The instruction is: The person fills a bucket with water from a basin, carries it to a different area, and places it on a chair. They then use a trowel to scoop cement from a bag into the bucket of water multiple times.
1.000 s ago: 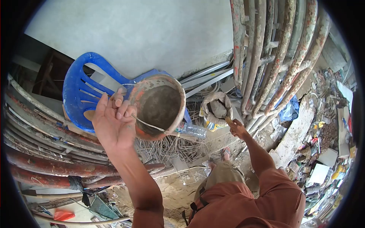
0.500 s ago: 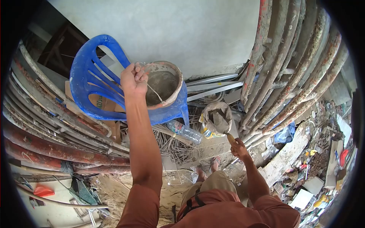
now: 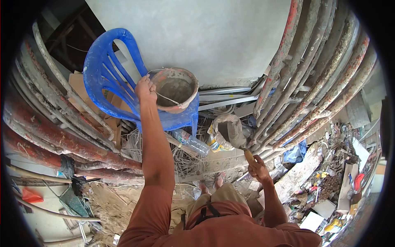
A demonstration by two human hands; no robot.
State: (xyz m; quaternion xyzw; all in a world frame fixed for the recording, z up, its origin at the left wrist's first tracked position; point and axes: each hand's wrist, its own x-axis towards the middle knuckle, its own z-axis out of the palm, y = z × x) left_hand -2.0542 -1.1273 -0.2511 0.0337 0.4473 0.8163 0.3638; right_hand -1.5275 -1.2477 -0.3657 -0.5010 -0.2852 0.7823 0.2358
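Left fingers (image 3: pixel 151 85): wire handle (image 3: pixel 166 98) | bucket (image 3: pixel 177 109) on blue chair (image 3: pixel 181 120) | pale wall (image 3: pixel 197 37), pipes (image 3: pixel 269 85)

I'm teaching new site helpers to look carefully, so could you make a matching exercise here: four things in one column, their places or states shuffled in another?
1. Left hand
2. Right hand
3. Bucket
4. Bottle

A. On the blue chair
B. Gripping the trowel
C. Clear plastic, near the bag
D. Gripping the wire handle

Pairs: 1-D, 2-B, 3-A, 4-C
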